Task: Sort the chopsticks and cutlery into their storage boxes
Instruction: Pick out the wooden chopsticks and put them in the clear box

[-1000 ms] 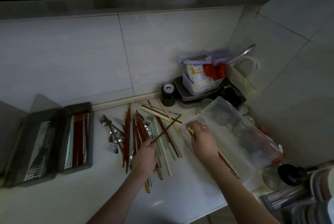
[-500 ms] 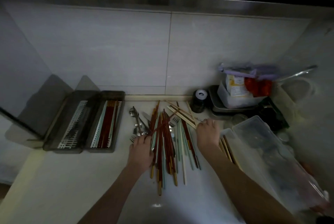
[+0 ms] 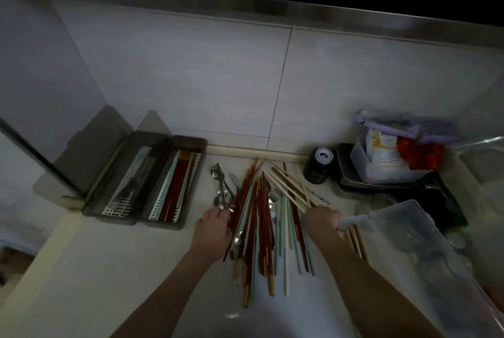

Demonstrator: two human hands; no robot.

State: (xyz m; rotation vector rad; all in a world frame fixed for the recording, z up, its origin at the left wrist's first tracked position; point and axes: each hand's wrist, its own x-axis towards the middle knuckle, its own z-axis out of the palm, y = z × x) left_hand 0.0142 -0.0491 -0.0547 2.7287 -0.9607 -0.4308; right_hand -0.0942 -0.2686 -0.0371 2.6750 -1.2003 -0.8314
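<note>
**Sorting barely begun; bulk of utensils loose on table**

Partly filled: dark grey slotted storage box [image 3: 174,187] at left, holding a few red-brown and pale chopsticks in its right compartment; left compartment's contents too dark to tell. Unsorted: mixed pile of red-brown, pale green and wooden chopsticks [image 3: 261,223] mid-table, steel spoons and forks [image 3: 222,187] just left of it. Clear plastic box [image 3: 409,234] at right, with wooden sticks at its near edge.

Left hand [image 3: 214,231] curled onto the pile's left edge, gripping red-brown sticks. Right hand [image 3: 323,221] closed round light wooden chopsticks [image 3: 289,187].

Against half a second earlier: right hand nearer the clear box; left barely shifted; view swung left.
</note>
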